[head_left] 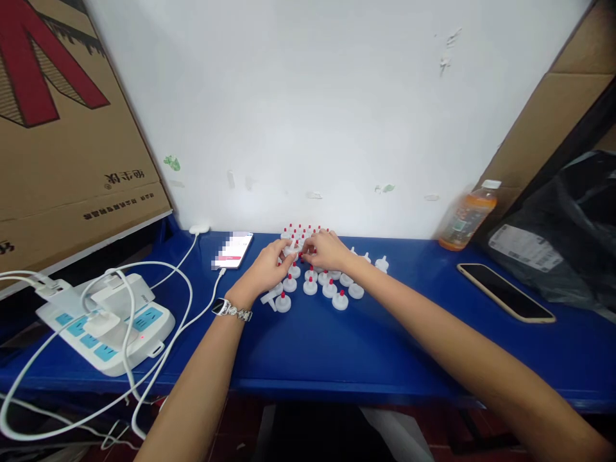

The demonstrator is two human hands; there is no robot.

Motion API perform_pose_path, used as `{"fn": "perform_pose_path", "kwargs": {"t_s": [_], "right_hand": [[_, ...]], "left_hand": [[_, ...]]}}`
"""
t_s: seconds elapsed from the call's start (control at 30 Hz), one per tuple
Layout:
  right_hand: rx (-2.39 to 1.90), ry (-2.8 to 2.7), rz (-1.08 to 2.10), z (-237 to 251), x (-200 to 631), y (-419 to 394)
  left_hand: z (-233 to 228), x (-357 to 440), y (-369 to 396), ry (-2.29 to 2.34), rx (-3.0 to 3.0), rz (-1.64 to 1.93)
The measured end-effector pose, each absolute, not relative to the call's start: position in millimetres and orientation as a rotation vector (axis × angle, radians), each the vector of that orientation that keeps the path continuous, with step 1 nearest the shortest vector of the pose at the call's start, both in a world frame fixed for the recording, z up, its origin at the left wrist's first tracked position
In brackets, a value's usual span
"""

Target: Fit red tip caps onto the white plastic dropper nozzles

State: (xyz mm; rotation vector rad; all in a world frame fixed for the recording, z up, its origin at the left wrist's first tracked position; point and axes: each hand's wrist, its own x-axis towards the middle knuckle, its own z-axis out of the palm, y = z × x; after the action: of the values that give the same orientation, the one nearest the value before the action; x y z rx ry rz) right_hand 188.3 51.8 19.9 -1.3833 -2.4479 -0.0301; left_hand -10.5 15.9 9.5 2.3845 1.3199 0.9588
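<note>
My left hand (271, 264) is closed, with its thumb and fingers round a white nozzle cap (290, 249) above the middle of the blue table. Close beside it my right hand (326, 249) has its fingers pinched together. Red shows near those fingertips, but I cannot make out what they hold. Around and below both hands stand several white nozzle caps with red tips (339, 299), packed in rows toward the wall. To the right of my right hand are white nozzle caps without red tips (382, 263), partly hidden by the forearm.
A white power strip (115, 359) with looping cables fills the table's left side. A charging phone (235, 250) lies near the wall. At right are a bottle of orange drink (468, 217), a second phone (505, 292) and a dark plastic bag (563, 224). Cardboard (72, 147) stands at left.
</note>
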Motion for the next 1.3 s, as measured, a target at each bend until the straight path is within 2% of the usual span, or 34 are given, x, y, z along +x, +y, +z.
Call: {"fn": "perform_pose_path", "kwargs": {"t_s": [0.2,0.37,0.43,0.57,0.67,0.87,1.3], "right_hand": [[-1.471,-2.576,-0.068,16.7,172.2,64.9],[-1.400,-2.482,0.022,13.3,177.9,66.8],[-1.312,-2.283,0.197,13.6,184.2,62.3],[-1.030,-1.700,0.801,14.1,195.1,43.0],[-0.904,-1.483,1.001,12.9,196.5,27.1],[-0.817,-1.440,1.100,10.4,191.3,15.9],[-0.791,-1.468,1.048,17.3,181.3,11.7]], "left_hand": [[6.2,-9.5,17.3,1.295,2.412,0.911],[5.2,-8.9,18.0,1.259,2.431,0.895],[5.3,-8.3,17.5,1.248,2.418,0.909],[5.7,-5.4,13.7,1.208,2.405,0.935],[6.0,-1.7,8.6,1.153,2.409,0.935],[7.8,5.8,0.1,1.136,2.449,0.893],[12.8,10.8,-8.1,1.073,2.501,0.960]]}}
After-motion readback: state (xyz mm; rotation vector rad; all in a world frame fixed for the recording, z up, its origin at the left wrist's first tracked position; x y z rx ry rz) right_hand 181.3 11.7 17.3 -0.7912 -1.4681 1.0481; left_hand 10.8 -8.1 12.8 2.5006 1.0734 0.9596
